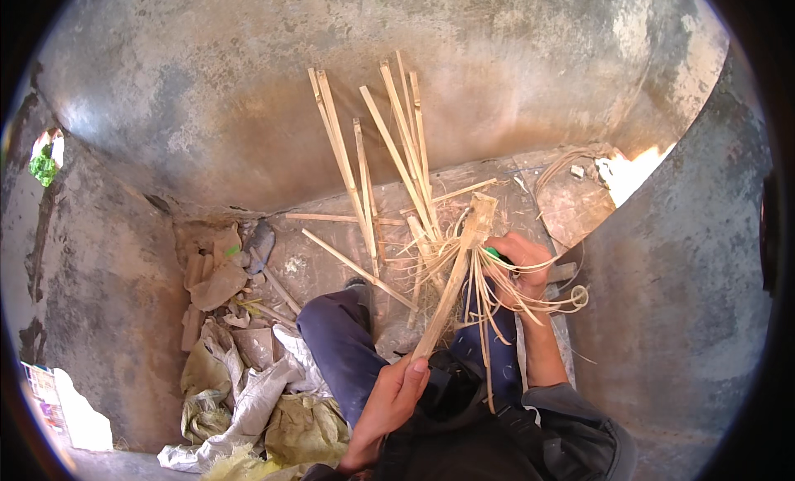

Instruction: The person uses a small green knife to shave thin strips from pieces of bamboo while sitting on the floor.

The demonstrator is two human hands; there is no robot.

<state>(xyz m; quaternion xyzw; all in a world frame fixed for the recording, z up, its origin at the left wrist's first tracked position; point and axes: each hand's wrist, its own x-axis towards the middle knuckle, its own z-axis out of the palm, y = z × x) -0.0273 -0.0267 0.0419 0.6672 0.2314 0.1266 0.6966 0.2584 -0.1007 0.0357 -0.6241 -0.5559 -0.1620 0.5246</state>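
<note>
place: rough workshop corner | signs: stained bare walls (248, 108), leaning wood strips (343, 150), crumpled sacks (263, 402)

The right hand (530, 262) is in there, partly screened by pale curling strips (477, 267)! A green object (494, 253) peeks out, too covered to identify. Over here, the left hand (391, 402) wraps out of sight beneath the long bamboo piece (450, 295); below, 1 yellowish sack (240, 467) runs off the bottom edge.
</note>
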